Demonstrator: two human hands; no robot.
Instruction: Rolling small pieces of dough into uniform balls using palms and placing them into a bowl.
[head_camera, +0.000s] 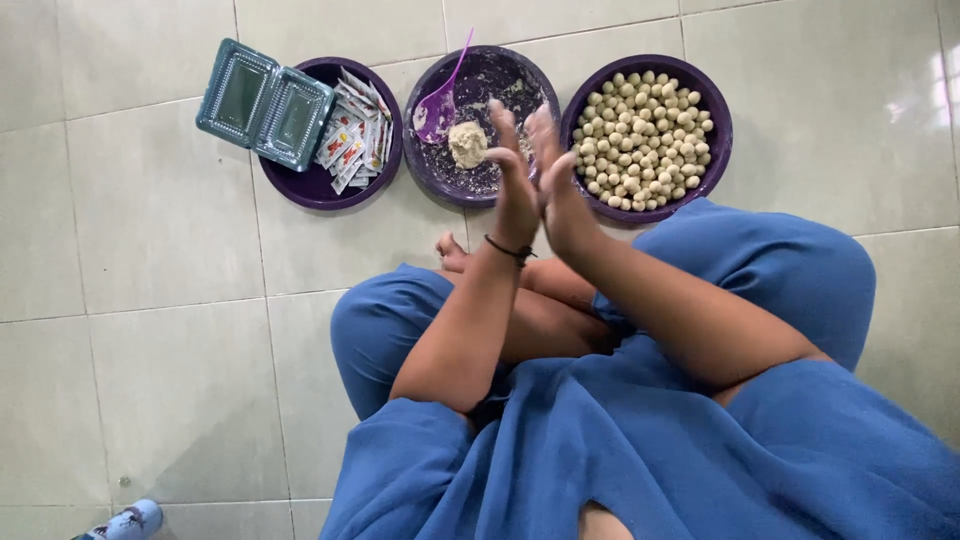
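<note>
Above the middle bowl (487, 115), left hand (515, 190) and right hand (562, 195) palm-to-palm, fingers pointing away; grip contents unclear.

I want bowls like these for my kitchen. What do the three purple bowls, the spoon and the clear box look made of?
The bowls look like plastic: uniform dark purple, with a dull sheen on the rims. The spoon looks like plastic too, lighter purple and slightly translucent. The box appears to be thin clear moulded plastic, tinted greenish, with ribbed compartments that catch the light. None of this is certain from looks alone.
</note>
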